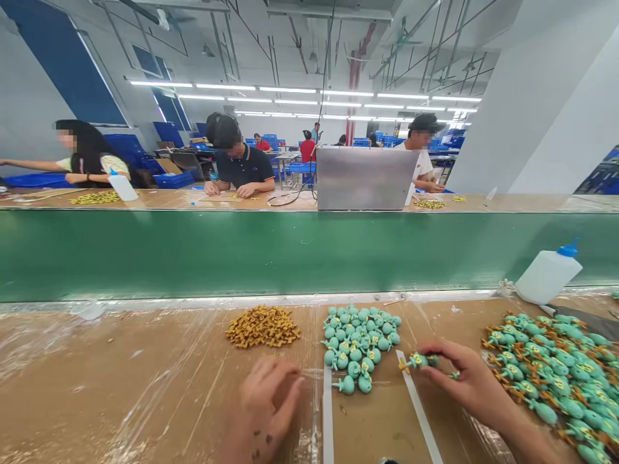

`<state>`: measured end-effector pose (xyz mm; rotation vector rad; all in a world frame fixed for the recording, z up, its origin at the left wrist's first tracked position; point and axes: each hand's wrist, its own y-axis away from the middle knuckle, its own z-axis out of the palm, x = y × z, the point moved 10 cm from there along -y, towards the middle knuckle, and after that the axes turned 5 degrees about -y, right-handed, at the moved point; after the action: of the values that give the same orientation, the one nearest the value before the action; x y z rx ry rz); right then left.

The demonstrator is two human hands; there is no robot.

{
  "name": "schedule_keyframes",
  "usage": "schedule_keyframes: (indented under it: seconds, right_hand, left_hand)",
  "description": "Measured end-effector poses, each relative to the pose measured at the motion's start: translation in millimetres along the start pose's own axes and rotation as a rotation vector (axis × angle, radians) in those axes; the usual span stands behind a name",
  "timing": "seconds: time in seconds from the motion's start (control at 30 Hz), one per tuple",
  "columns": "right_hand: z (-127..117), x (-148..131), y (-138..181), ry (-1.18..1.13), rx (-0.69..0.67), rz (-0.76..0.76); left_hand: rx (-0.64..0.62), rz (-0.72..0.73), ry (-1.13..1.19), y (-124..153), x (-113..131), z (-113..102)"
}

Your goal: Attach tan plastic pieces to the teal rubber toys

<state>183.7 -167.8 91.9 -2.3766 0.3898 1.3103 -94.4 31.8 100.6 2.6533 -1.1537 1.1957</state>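
Note:
My right hand (467, 380) pinches a small teal toy figure (416, 361) with orange feet, held just above the table. My left hand (268, 406) rests on the plastic-wrapped table with fingers curled, holding nothing I can see. Between my hands lies a heap of plain teal figures (360, 345). A pile of small orange-brown parts (264, 327) sits ahead of my left hand. To the right spreads a big pile of finished teal figures with orange parts (551, 374).
A white squeeze bottle with a blue cap (549, 274) lies at the right. A green conveyor belt (290, 251) runs across in front. Beyond it a metal box (365, 177) stands, and three people work at the far table. White tape strips (418, 412) cross the cardboard.

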Motion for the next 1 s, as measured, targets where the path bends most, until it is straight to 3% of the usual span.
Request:
schedule_keyframes:
  seconds: [0.1, 0.23, 0.33, 0.47, 0.6, 0.73, 0.9, 1.0]
  right_hand:
    - [-13.9, 22.4, -3.5, 0.127, -0.032, 0.033]
    - [-10.2, 45.5, -2.0, 0.140, -0.114, 0.027]
    - [-19.8, 51.4, -0.9, 0.153, -0.069, -0.001]
    - [-12.7, 20.9, -9.2, 0.239, 0.001, -0.111]
    - [36.2, -30.5, -25.1, 0.458, 0.026, -0.300]
    - [68.9, -38.9, -33.1, 0.490, 0.029, -0.340]
    - [53.9, -22.3, -20.6, 0.377, 0.071, -0.319]
    - [33.7, -13.2, -10.7, -0.077, 0.117, -0.198]
  left_hand:
    - [0.058, -0.048, -0.246, -14.2, -29.2, -19.7]
    - [-0.097, -0.082, -0.262, -16.6, -45.7, -6.4]
    - [-0.161, -0.085, -0.244, -14.3, -42.1, 3.2]
    - [-0.222, -0.098, -0.274, -13.2, -39.0, 9.8]
    - [-0.255, -0.083, -0.307, -12.3, -37.9, 10.8]
    - [-0.260, -0.104, -0.315, -8.9, -41.3, 10.6]
    - [-0.196, -0.095, -0.203, -8.9, -38.9, 4.8]
    - [-0.177, -0.115, 0.018, -7.7, -28.9, 3.1]
